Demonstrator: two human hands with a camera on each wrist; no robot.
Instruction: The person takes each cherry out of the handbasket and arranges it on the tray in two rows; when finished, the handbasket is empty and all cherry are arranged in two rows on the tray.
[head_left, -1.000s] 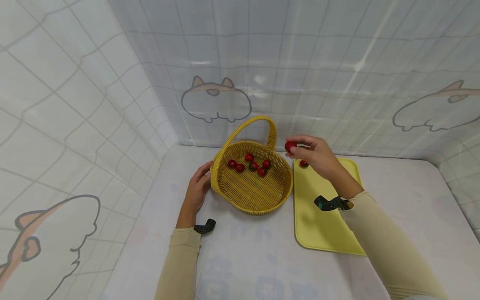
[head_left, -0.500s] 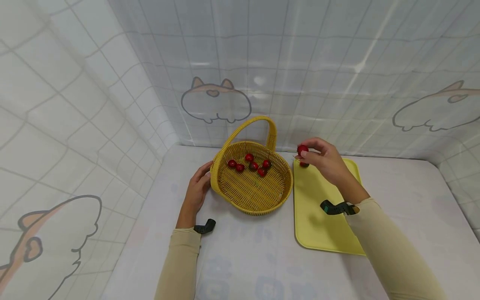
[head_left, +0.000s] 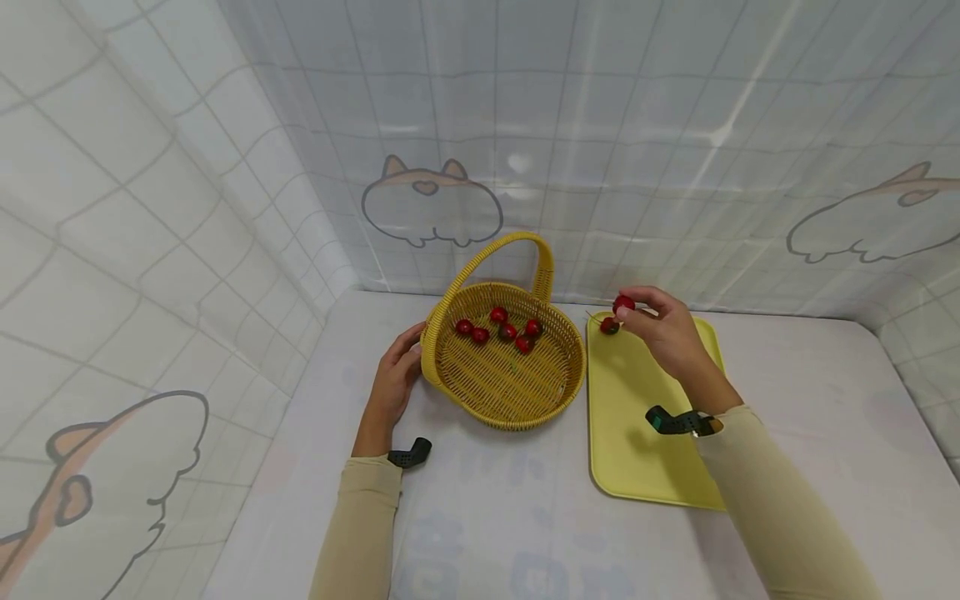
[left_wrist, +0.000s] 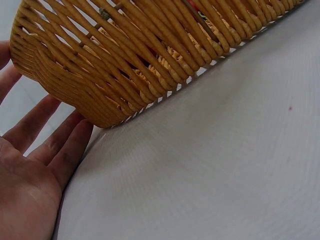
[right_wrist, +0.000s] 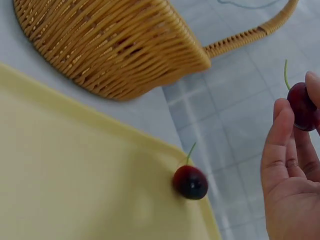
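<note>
Between the thumb and fingers of my right hand [head_left: 670, 332] is a dark red cherry [right_wrist: 302, 107] with a thin green stem, held above the far left corner of the yellow tray [head_left: 622, 442]. Another cherry [right_wrist: 190, 182], red and nearly black, lies in that corner just below, its stem pointing up. To the left stands a yellow woven basket [head_left: 517, 396] with a tall arched handle. Several red cherries [head_left: 480, 335] lie inside, toward its back. My left hand [head_left: 393, 383] rests against the basket's left side with extended fingers touching the weave.
A white cloth [head_left: 480, 508] covers the table under basket and tray. White tile-patterned sheeting [head_left: 645, 167] with cartoon dogs rises close behind the basket and along both sides. The basket's handle [head_left: 517, 237] arches above its rim.
My right hand has moved right, away from the basket and over the tray's corner, still pinching the cherry. More of the cherry on the tray shows now. The left hand and basket stay put.
</note>
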